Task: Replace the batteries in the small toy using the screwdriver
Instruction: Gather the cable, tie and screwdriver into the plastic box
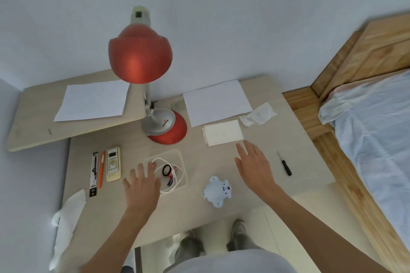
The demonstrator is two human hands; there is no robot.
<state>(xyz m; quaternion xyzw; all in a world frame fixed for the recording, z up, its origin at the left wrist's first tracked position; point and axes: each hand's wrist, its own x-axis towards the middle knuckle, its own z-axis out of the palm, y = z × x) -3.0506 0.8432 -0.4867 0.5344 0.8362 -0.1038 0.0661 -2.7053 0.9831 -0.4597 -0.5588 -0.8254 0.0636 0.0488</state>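
Pale blue-and-white plastic toy [216,191], small and animal-shaped, lying near the front edge of the light wooden desk [299,150], untouched. Beside it, toward the right edge, right hand [253,165] hovering with fingers spread and relaxed, grasping nothing. Further toward the right edge, thin black-handled screwdriver [284,164], alone, well apart from the toy. Toward the left edge, left hand [142,184], likewise loose and empty, fingertips at the rim of a clear square plastic tray [168,151] holding a coiled white cable [164,191], a black ring [163,170] and, seemingly, small red-and-blue batteries [170,178]. Likely trouble: knocking the slim screwdriver off the right edge with a careless sweep; nudging the toy over the front edge; later, losing a tiny screw on the pale surface, or snagging the cable when fishing out the batteries.
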